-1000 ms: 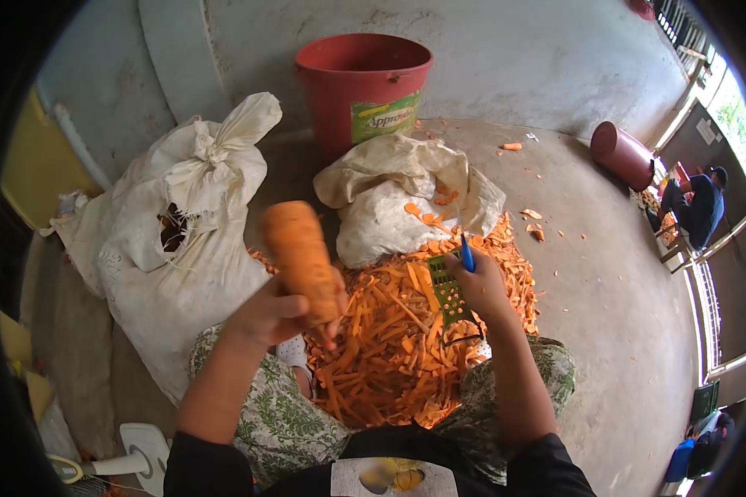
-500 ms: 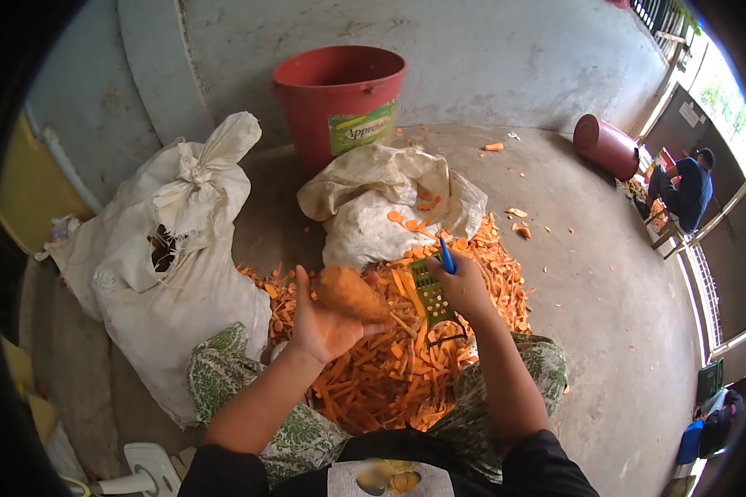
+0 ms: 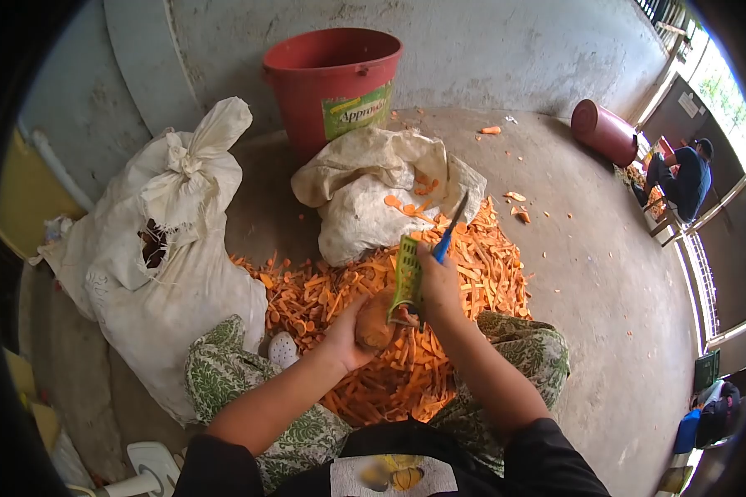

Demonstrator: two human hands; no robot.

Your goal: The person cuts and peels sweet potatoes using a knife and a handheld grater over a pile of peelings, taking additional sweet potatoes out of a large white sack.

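Observation:
My left hand (image 3: 346, 341) is closed round a thick carrot (image 3: 375, 321), held low over the heap. My right hand (image 3: 441, 290) grips a green peeler (image 3: 407, 269) with holes along its body. Its lower end lies against the carrot's side. A knife with a blue handle (image 3: 443, 246) is in the same hand, its dark blade pointing up and away. Beneath both hands spreads a large heap of orange carrot peelings (image 3: 489, 265) between my knees.
A crumpled white sack (image 3: 356, 219) lies behind the peelings, before a red bucket (image 3: 331, 74). At left stands a full tied sack (image 3: 166, 315) with a torn hole. A dark red barrel (image 3: 603, 132) lies near a seated person (image 3: 680, 178) at far right.
The carrot has come down and turned more upright in my left hand. My right hand has brought the peeler against it, and the knife blade now shows.

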